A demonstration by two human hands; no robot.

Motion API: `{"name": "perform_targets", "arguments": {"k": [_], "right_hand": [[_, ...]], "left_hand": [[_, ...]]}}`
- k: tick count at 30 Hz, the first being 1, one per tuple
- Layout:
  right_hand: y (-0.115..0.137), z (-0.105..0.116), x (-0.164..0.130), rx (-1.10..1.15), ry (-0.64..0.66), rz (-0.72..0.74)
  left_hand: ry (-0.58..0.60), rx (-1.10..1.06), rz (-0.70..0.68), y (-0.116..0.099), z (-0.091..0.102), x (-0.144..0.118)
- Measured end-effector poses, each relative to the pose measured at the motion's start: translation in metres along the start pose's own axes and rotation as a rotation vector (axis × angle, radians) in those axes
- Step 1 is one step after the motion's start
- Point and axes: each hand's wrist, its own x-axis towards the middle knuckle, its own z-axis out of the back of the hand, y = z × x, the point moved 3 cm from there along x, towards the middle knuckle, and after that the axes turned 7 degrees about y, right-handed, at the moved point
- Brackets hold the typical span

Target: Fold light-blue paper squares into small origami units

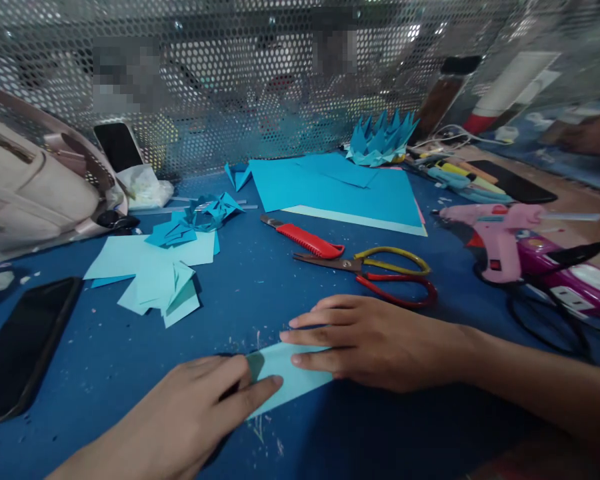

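Grip of the right hand [380, 343] is spread, fingers laid flat over the far right part of a pale paper strip [300, 383]. Left hand [200, 400] has its fingers curled at the strip's other end, thumb stretched along the paper; whether it pinches the edge, I cannot tell. The strip lies on the blue desk [240, 283] between the hands, nearer the person than the scissors [347, 263] and the red knife [310, 240]. More pale paper pieces [155, 283] lie to the left. The step in hand looks like flattening or creasing the strip; the next move seems to call for lined-up edges and firm, even finger pressure, without the paper slipping.
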Motion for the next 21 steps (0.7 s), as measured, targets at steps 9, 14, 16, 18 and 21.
{"name": "perform_targets", "arguments": {"k": [9,14,16,18,21], "right_hand": [[-0.001,0.003,0.001,0.070,-0.018,-0.017],[-0.002,0.003,0.002,0.051,0.012,-0.017],[-0.002,0.002,0.002,0.036,0.029,-0.018],[-0.001,0.001,0.002,0.021,0.051,-0.021],[-0.001,0.000,0.002,0.000,0.060,-0.031]], "left_hand": [[-0.184,0.124,0.010,0.006,0.008,0.006],[-0.130,0.116,-0.006,0.007,0.006,0.005],[-0.101,0.128,-0.003,0.008,0.002,0.003],[-0.086,0.164,-0.007,0.007,-0.002,0.001],[-0.043,0.252,-0.003,0.002,-0.008,0.002]]}}
